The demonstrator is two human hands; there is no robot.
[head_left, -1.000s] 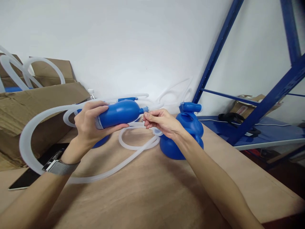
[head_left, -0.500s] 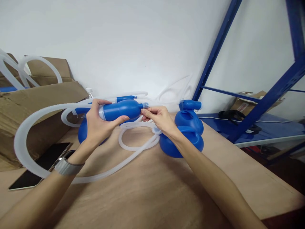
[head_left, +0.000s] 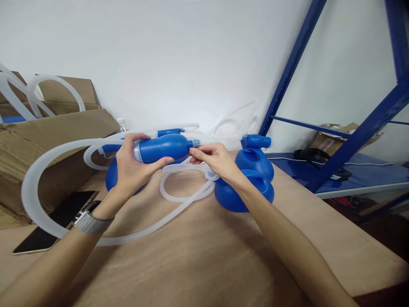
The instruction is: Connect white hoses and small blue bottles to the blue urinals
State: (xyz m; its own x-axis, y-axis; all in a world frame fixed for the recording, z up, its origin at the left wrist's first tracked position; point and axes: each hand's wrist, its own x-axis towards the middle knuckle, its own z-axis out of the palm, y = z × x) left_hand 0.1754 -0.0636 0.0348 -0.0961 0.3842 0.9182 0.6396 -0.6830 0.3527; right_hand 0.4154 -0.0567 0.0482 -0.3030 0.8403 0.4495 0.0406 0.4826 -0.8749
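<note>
Cupping blue bulb (head_left: 164, 148) w/ LH (head_left: 131, 165); RH (head_left: 217, 160) pinched @ nozzle (head_left: 194, 143).

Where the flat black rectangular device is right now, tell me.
In the head view, the flat black rectangular device lies on the tan tabletop at left, beside the brown cardboard box, partly hidden by the translucent ribbed hose.

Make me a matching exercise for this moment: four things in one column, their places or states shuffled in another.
1. Left hand
2. Right hand
3. Phone
4. Watch

A. Flat on the table
B. Around the left wrist
C. Wrapped around the body of a blue bottle
D. Fingers drawn together near the bottle's narrow tip

Pairs: 1-C; 2-D; 3-A; 4-B
</note>
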